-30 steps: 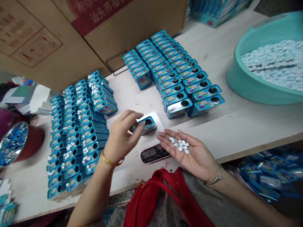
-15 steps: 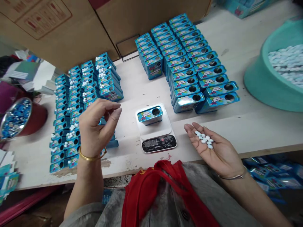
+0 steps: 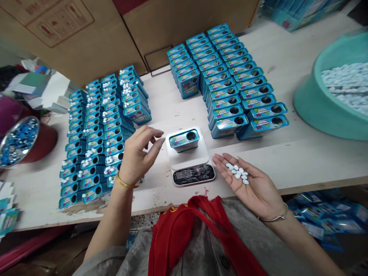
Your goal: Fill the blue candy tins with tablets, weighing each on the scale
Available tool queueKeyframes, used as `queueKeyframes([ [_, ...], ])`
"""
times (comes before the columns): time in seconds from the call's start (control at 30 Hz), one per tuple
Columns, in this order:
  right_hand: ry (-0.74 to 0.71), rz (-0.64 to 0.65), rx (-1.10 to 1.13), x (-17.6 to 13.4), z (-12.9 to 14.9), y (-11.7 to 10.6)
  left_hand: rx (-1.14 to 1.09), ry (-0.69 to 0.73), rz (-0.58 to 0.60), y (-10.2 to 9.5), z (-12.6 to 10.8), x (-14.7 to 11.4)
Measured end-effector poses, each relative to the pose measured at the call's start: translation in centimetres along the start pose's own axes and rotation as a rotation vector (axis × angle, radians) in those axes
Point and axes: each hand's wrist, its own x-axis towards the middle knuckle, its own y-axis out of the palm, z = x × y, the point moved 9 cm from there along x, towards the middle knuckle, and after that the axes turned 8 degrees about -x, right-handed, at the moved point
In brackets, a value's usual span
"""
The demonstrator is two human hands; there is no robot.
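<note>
A blue tin (image 3: 184,139) with a dark round hole in its top stands on a small white digital scale (image 3: 189,159), whose display is lit. Just left of the scale hovers my left hand (image 3: 142,153), curled loosely, its thumb and fingertips apart with nothing visible between them. My right hand (image 3: 250,188) lies palm up to the right of the scale. Several small white oval candies (image 3: 238,171) rest in its palm. Beyond my left hand are rows of blue tins (image 3: 92,142), many with white candies heaped at their holes.
More blue tins (image 3: 227,92) with dark holes stand in rows behind the scale to the right. A turquoise tub (image 3: 312,99) of white candies is at far right. On the left sits a reddish bowl (image 3: 47,140) of shiny blue pieces. Cardboard boxes (image 3: 86,46) border the back.
My left hand has moved right, closer to the tin on the scale. My right hand has shifted left towards the scale, candies still in its palm. The scale's digits have changed.
</note>
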Motion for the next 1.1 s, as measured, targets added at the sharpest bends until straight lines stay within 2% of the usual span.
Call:
queueKeyframes([
  [0.07,0.02,0.056,0.0,0.0,-0.6,1.0,-0.029,0.055,0.035,1.3,-1.4,-0.1],
  [0.1,0.038,0.094,0.002,0.0,-0.9,1.7,-0.058,0.089,0.089,2.4,-2.4,-0.3],
  [0.2,0.102,0.23,0.005,0.0,-2.2,4.1,-0.148,0.183,0.347,6.9,-5.1,-1.3],
  [0.27,0.123,0.297,0.001,0.0,-2.8,5.2,-0.17,0.217,0.467,9.4,-6.2,-2.0],
  [0.37,0.134,0.362,0.004,-0.1,-3.2,6.2,-0.15,0.231,0.508,11.1,-6.4,-2.4],
  [0.43,0.139,0.396,0.02,-0.2,-3.2,6.4,-0.105,0.246,0.492,11.3,-6.4,-2.5],
  [0.53,0.142,0.408,0.047,-0.2,-3.2,6.4,-0.058,0.291,0.424,10.6,-6.7,-2.4],
  [0.63,0.146,0.403,0.056,-0.2,-3.0,6.5,-0.126,0.267,0.319,9.0,-6.5,-1.5],
  [0.77,0.133,0.391,0.035,-0.1,-2.4,6.7,-0.134,0.197,0.13,6.2,-4.6,1.0],
  [0.9,0.118,0.328,0.041,0.5,-1.9,5.7,-0.049,0.138,0.203,5.7,-2.7,2.4],
  [1.1,0.125,0.199,0.128,1.9,-1.3,3.4,0.289,0.071,0.408,6.0,0.3,3.2],
])
